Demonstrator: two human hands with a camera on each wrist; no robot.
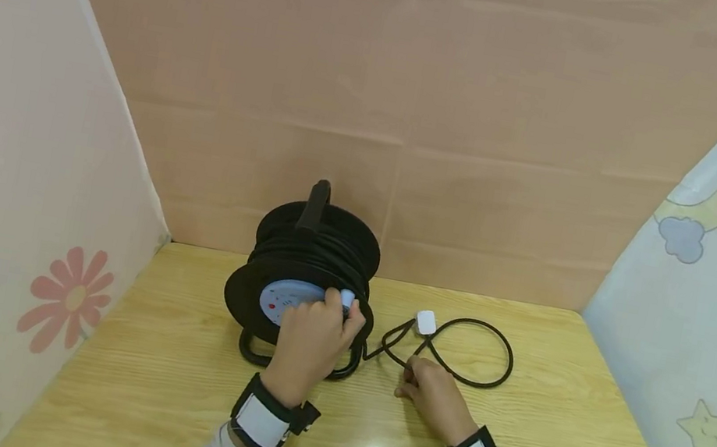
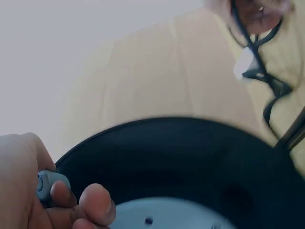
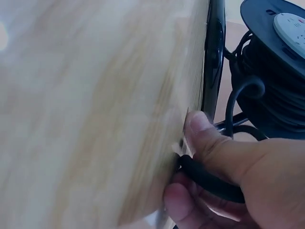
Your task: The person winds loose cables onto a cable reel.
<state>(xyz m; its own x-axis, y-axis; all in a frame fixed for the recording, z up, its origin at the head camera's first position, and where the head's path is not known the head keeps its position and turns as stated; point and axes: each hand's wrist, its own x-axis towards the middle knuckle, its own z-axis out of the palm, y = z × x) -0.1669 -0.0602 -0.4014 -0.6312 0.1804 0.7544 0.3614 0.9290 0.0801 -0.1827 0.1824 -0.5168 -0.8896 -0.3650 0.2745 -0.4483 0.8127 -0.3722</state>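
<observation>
A black cable reel (image 1: 243, 293) with a pale blue socket face (image 1: 278, 297) stands upright on its tubular foot, black cable wound round its drum. At the right of that face, my left hand (image 1: 311, 338) grips the small grey-blue winding knob (image 2: 56, 181) with curled fingers. My right hand (image 1: 436, 399), low over the table to the right of the reel, pinches the loose black cable (image 3: 209, 183) between thumb and fingers. Beyond that hand the cable makes a wide loop, and its white plug (image 1: 426, 323) lies beside the loop.
The wooden table (image 1: 159, 396) carries the reel and the loose cable. A brown paper-like backdrop (image 1: 518, 163) rises behind the reel. Pale printed walls stand at the left (image 1: 13, 118) and right (image 1: 704, 329). The reel's black carry handle (image 1: 314, 207) sticks up on top.
</observation>
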